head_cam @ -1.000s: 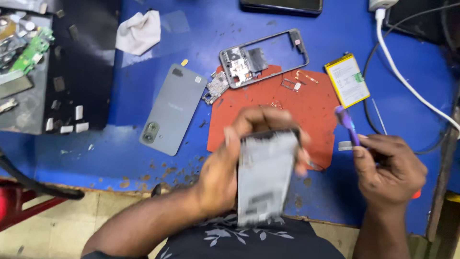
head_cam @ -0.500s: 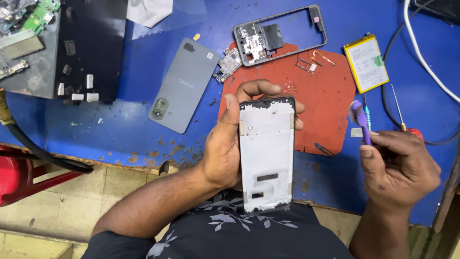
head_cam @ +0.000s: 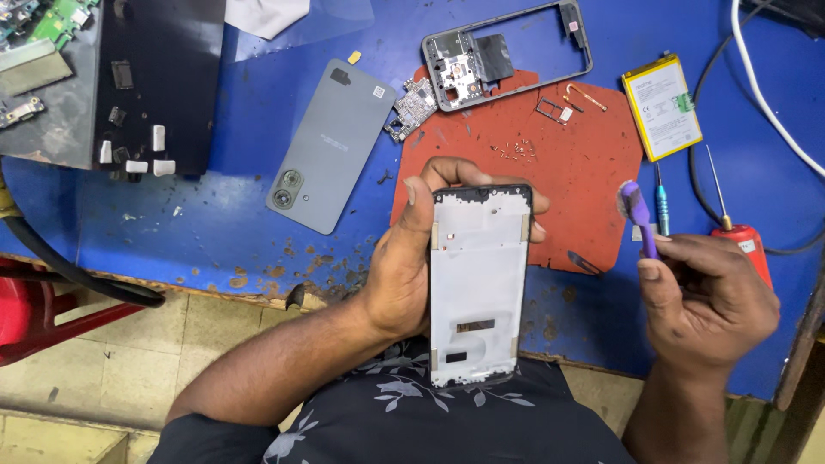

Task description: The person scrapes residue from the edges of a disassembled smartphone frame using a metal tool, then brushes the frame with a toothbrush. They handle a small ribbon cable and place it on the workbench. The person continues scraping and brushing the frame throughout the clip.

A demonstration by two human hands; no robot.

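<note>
Fingers of the left hand point(head_cam: 404, 266) clamp one white screen frame point(head_cam: 478, 283); the right hand point(head_cam: 709, 296) pinches one purple brush point(head_cam: 640, 219). One red mat point(head_cam: 516, 155), one battery point(head_cam: 661, 106), one back cover point(head_cam: 332, 144).

A worn blue bench point(head_cam: 215, 232) carries a red mat point(head_cam: 550, 172) at centre, a grey back cover point(head_cam: 331, 146) left of it, and a yellow battery point(head_cam: 660, 107) far right.

A phone screen frame point(head_cam: 478, 283) with a smooth, matt white inner face. A matt grey plastic back cover point(head_cam: 331, 146) lies far left on a worn blue table point(head_cam: 215, 223) with rusty chipped paint. A matt red rubbery mat point(head_cam: 550, 163). A purple plastic brush point(head_cam: 640, 219).
</note>
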